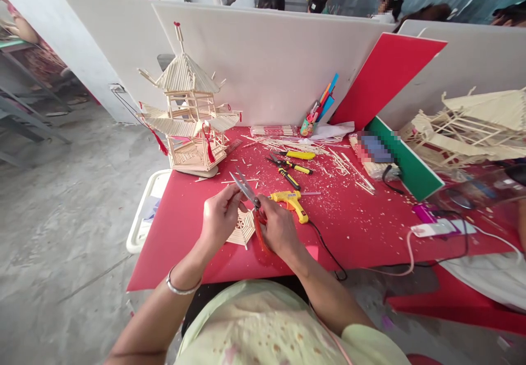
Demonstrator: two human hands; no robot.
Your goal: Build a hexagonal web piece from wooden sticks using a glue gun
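Note:
My right hand (279,225) is closed round the orange handles of a pair of scissors (247,190). The blades stand apart and point up and to the left, over the red tabletop. Close beside the blades, my left hand (221,214) has its fingertips pinched together; whatever lies between them is too small or hidden to make out. Below both hands a hexagonal panel of thin wooden sticks (242,229) lies on the table, partly covered by them. A yellow glue gun (292,200) rests just beyond my right hand, its cable running toward the front edge.
A stick-built pagoda model (191,118) with red tassels stands at the back left. Pliers (290,172), a yellow-handled cutter (299,155) and loose sticks (283,144) lie behind the glue gun. At right are a green board (406,162) and a power strip (438,228).

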